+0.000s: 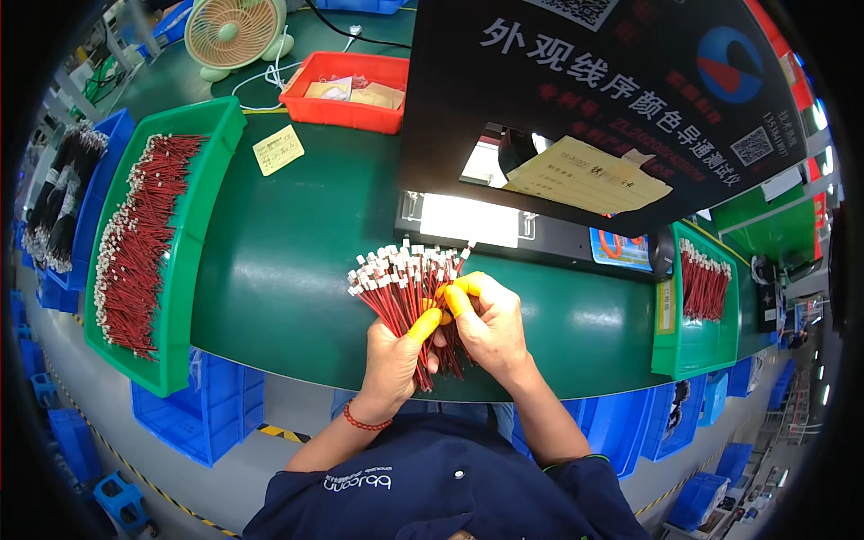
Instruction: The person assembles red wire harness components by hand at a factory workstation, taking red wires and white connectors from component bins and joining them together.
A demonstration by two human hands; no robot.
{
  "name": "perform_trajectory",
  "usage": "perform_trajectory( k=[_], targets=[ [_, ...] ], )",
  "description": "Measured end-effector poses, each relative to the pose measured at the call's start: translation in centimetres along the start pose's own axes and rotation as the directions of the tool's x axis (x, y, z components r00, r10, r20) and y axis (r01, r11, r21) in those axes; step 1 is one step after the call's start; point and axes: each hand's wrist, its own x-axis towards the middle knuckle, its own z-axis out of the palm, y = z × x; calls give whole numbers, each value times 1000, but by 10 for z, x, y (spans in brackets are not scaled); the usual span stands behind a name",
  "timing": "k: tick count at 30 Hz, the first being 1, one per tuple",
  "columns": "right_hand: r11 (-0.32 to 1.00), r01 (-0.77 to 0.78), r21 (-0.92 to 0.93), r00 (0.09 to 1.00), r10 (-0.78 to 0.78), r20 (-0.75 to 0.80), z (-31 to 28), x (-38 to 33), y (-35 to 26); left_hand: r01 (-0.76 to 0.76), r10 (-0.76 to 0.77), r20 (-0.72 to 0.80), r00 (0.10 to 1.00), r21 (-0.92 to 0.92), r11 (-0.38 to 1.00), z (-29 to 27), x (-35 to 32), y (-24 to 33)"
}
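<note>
A bundle of red and black wire leads with white connectors [396,286] fans out above the near edge of the green table. My left hand [398,355] is closed around the bundle, a yellow cover on its thumb. At the bundle's right side my right hand [486,315], with yellow-covered fingertips, pinches at the wires just below the connectors. One connector stands out a little above the others near these fingers. Which single wire the right fingers hold is partly hidden by the fingers themselves.
A green tray [209,207] full of similar leads stands at left; another green tray [693,346] with fewer is at right. Ahead is a black test machine [576,108] with a lit white panel [470,221]. A red bin [346,112] and a fan [232,32] stand behind.
</note>
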Motion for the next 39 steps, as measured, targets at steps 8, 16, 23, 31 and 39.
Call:
perform_trajectory(
  k=[8, 16, 23, 31, 39],
  targets=[
    [983, 57, -176, 998, -55, 11, -3, -3, 0, -84, 82, 27, 996, 88, 993, 4, 2, -1],
    [813, -326, 483, 923, 162, 350, -24, -4, -5, -116, 121, 4, 993, 323, 939, -24, -2, 17],
    [504, -506, 700, 855, 398, 332, -30, 24, 4, -120, 150, -110, 983, 241, 963, -64, -9, 47],
    [333, -475, 814, 879, 215, 425, -35, 41, 28, -49, 64, -53, 997, 246, 968, -53, -2, 48],
    [657, -345, 671, 927, 351, 133, -32, 24, 8, -45, 33, 53, 998, 242, 969, -29, 15, 22]
  ],
)
